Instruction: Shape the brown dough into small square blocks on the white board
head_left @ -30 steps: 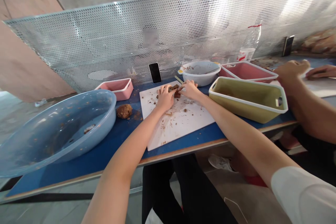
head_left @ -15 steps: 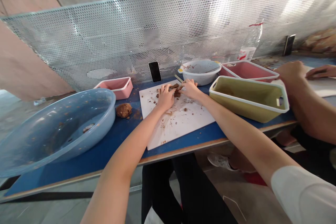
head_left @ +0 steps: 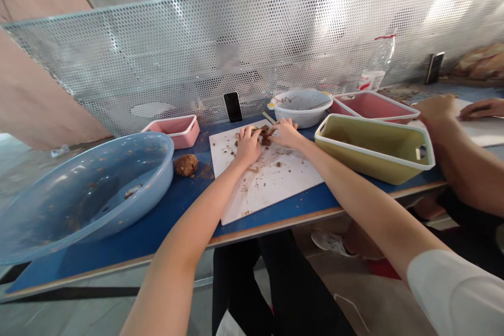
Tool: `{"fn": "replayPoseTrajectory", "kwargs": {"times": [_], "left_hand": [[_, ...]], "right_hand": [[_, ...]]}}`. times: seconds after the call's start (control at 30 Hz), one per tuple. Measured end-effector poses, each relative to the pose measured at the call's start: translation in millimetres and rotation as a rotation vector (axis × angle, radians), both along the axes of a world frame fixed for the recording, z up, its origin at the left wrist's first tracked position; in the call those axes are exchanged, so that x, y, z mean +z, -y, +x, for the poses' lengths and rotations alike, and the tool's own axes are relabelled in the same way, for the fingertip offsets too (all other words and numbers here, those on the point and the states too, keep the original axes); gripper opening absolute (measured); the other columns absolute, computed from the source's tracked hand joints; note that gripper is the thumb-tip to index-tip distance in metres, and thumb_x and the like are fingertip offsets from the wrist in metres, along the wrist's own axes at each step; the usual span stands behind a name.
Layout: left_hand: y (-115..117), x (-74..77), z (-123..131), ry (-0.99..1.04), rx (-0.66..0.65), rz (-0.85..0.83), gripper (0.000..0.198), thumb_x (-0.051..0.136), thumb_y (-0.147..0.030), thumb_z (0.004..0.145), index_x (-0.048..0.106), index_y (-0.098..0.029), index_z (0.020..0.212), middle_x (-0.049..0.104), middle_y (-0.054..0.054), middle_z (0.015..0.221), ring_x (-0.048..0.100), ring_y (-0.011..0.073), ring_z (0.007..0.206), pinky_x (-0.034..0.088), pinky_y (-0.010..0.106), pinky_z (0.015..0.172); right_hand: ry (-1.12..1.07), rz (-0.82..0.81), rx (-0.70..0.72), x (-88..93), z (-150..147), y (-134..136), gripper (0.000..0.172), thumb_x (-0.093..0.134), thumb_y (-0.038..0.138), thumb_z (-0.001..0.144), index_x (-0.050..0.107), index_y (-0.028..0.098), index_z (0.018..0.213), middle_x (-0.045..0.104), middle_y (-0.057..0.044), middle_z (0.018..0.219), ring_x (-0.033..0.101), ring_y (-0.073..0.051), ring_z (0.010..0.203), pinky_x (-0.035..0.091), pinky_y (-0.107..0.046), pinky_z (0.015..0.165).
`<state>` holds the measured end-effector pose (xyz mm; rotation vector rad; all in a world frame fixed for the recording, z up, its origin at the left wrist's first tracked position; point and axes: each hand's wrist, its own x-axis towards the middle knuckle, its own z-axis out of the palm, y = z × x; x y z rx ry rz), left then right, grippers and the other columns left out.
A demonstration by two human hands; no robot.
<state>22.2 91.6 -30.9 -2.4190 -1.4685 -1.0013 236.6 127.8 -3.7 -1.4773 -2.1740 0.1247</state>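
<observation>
On a white board (head_left: 271, 189), brown crumbly clumps (head_left: 265, 139) lie heaped toward the far edge, with loose crumbs scattered around them. My left hand (head_left: 249, 147) is at the left of the heap, its fingers curled down onto the clumps. From the right, my right hand (head_left: 284, 133) has its fingers bent into the same heap; the fingertips are partly hidden. A larger brown lump (head_left: 186, 165) sits on the blue table to the left of the board.
A big blue basin (head_left: 157, 189) stands at left, a small pink bin (head_left: 185, 139) behind it. A phone (head_left: 233, 107) leans on the perforated metal screen (head_left: 189, 63). Right are a white basin (head_left: 301, 115), green bin (head_left: 366, 163), pink bin (head_left: 378, 105), bottle (head_left: 372, 79) and a co-worker's arm (head_left: 457, 136).
My hands stay at the heap of clumps, with only slight finger movement. The left hand's fingers sit a little closer together. Everything else looks the same.
</observation>
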Motion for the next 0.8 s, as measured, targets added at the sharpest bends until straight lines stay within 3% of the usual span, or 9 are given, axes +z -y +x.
{"fn": "replayPoseTrajectory", "kwargs": {"times": [0.43, 0.67, 0.8], "left_hand": [[10.7, 7.9, 0.6, 0.038, 0.154, -0.035, 0.053, 0.05, 0.001, 0.095, 0.071, -0.02, 0.138, 0.062, 0.018, 0.146, 0.05, 0.0393, 0.142, 0.048, 0.058, 0.12], [6.4, 3.3, -1.0, 0.1, 0.134, -0.003, 0.051, 0.051, 0.004, 0.091, 0.072, -0.021, 0.13, 0.063, 0.018, 0.138, 0.052, 0.0401, 0.138, 0.05, 0.059, 0.116], [2.9, 0.8, -2.2, 0.159, 0.121, 0.037, 0.05, 0.051, 0.005, 0.088, 0.072, -0.022, 0.124, 0.065, 0.016, 0.133, 0.054, 0.0386, 0.134, 0.051, 0.058, 0.116]], "right_hand": [[-0.096, 0.069, 0.053, -12.3, -10.6, -10.7, 0.033, 0.074, 0.054, 0.102, 0.088, 0.025, 0.104, 0.071, -0.019, 0.135, 0.049, -0.044, 0.13, 0.041, -0.061, 0.11], [-0.099, 0.081, 0.051, -23.5, -20.4, -21.6, 0.025, 0.074, 0.044, 0.1, 0.087, 0.023, 0.103, 0.07, -0.02, 0.134, 0.053, -0.043, 0.129, 0.044, -0.058, 0.107], [-0.116, 0.086, 0.052, -21.5, -17.7, -18.9, 0.032, 0.074, 0.051, 0.101, 0.087, 0.023, 0.111, 0.069, -0.02, 0.132, 0.053, -0.042, 0.127, 0.045, -0.057, 0.107]]}}
